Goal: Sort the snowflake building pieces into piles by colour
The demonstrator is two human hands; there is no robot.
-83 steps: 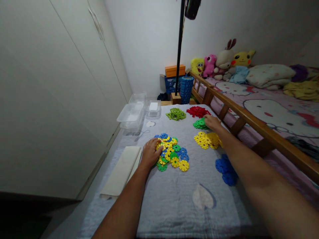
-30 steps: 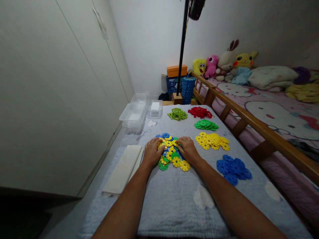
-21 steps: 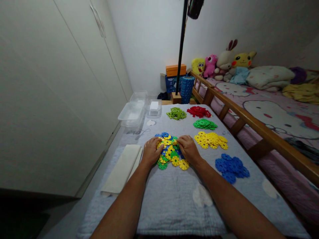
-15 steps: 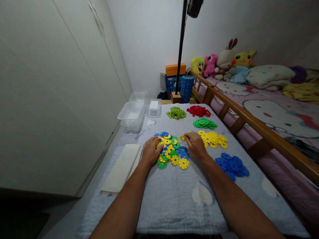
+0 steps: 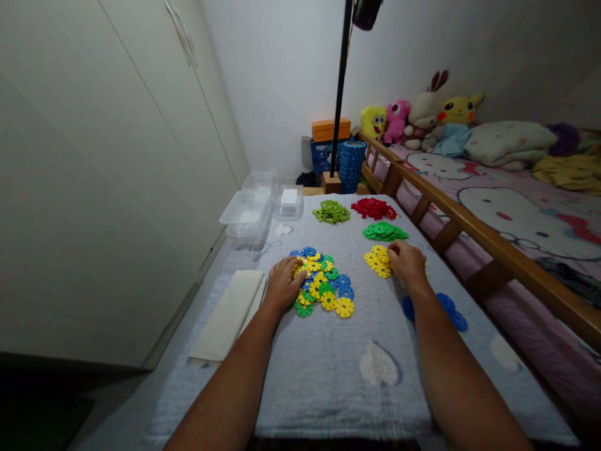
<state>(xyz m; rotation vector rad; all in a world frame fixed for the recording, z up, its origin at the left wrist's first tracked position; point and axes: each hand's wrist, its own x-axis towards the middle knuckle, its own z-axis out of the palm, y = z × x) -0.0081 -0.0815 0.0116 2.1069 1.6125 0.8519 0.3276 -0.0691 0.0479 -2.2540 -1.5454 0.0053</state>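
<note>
A mixed heap of flat plastic snowflake discs, in yellow, blue and green, lies mid-table. On its left side rests my left hand, palm down, with thumb apart from the fingers. My right hand is over the pile of yellow snowflake discs, thumb and fingers pinched together at a yellow disc there. That hand hides much of the yellow pile. Behind my right forearm, a pile of blue snowflake discs is partly covered.
Farther back lie piles of green discs, red pieces and lime-green pieces. Clear plastic containers stand at the back left, with a folded cream cloth nearer. A wooden bed rail runs along the right.
My right hand has moved right from beside the mixed heap to the yellow pile, carrying a yellow snowflake disc. My left hand has stayed on the heap.
</note>
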